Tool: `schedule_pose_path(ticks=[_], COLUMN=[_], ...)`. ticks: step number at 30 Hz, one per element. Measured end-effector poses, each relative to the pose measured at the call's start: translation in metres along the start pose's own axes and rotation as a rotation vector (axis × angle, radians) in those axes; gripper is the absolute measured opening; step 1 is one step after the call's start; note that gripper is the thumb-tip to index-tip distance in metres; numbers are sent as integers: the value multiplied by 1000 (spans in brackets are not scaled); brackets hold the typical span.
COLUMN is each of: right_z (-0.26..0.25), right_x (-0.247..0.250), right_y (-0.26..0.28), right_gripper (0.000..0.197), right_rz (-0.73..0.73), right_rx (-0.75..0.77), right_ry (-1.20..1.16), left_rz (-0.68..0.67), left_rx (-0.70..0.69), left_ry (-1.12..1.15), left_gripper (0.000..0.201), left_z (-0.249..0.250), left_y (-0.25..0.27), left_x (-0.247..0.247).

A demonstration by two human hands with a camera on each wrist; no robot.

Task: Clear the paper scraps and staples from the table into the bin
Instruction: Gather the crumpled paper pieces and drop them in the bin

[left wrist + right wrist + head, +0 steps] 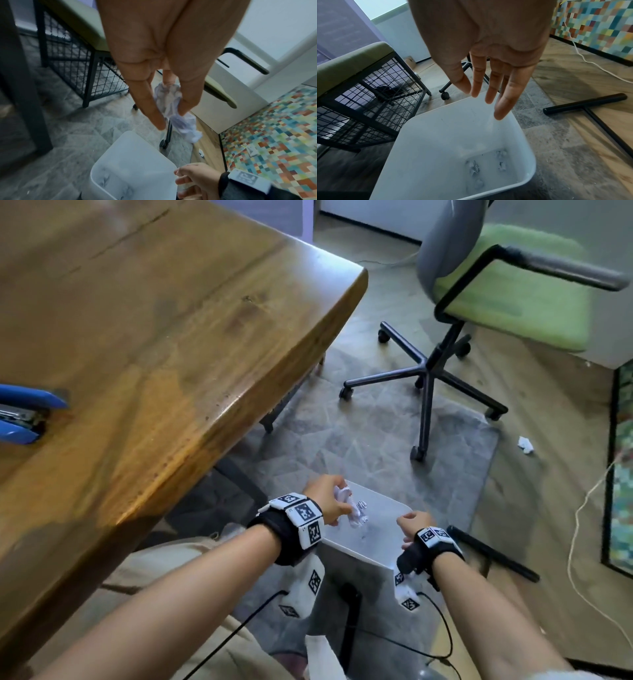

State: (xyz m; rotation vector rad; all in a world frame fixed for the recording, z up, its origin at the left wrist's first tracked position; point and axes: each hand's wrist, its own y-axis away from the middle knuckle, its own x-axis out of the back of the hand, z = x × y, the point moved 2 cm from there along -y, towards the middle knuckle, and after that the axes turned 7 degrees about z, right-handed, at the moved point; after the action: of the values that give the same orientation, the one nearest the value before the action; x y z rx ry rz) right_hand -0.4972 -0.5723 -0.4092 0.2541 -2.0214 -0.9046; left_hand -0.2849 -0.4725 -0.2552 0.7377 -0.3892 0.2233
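My left hand (342, 505) hangs over the white bin (383, 539) on the floor and pinches a wad of crumpled paper scraps (356, 513). In the left wrist view the fingers (187, 102) grip the paper (171, 100), and part of it dangles below them above the bin (133, 159). My right hand (411, 523) hovers over the bin's right rim, holding nothing. Seen from the right wrist, the right hand (484, 100) has straight, spread fingers over the bin (445, 135). Several crumpled scraps (475, 167) lie on its bottom.
The wooden table (137, 337) is at the left with a blue stapler (24, 416) on it. An office chair (424, 364) stands beyond the bin. One scrap (525, 445) lies on the floor at the right. A black T-shaped bar (493, 553) and a white cable (582, 525) lie near the right hand.
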Motion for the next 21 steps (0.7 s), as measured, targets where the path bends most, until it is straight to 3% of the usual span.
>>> schedule_pose_path(ticks=[1,4,7,10,12,16,21], right_z=[2,-1,-5,-8,-14,-33,-85], right_x=[0,4,6,5,5,0,-5], right_y=[-2,6,5,7,14,35,74], right_gripper=[16,15,14,15,13,9,11], right_rz=[1,-9,-6,-19,-51,-168,-289], right_rx=[-5,-9,12,39,65,143,402], right_ry=[4,-4,0,30,63,116,165], left_rz=[-7,-70,-129,-175,-188,-79,-14], left_rx=[5,37,76,118,101,63,-5], left_ry=[21,34,100,88,62,39,95], left_gripper=[24,58,43,67,63,39,19], left_z=[-1,-8,-19,-42,-51,-37,-27], left_y=[-4,-14,-16,-27,-34,-8,25], left_x=[-4,-17,-26,-32,-29,8,47])
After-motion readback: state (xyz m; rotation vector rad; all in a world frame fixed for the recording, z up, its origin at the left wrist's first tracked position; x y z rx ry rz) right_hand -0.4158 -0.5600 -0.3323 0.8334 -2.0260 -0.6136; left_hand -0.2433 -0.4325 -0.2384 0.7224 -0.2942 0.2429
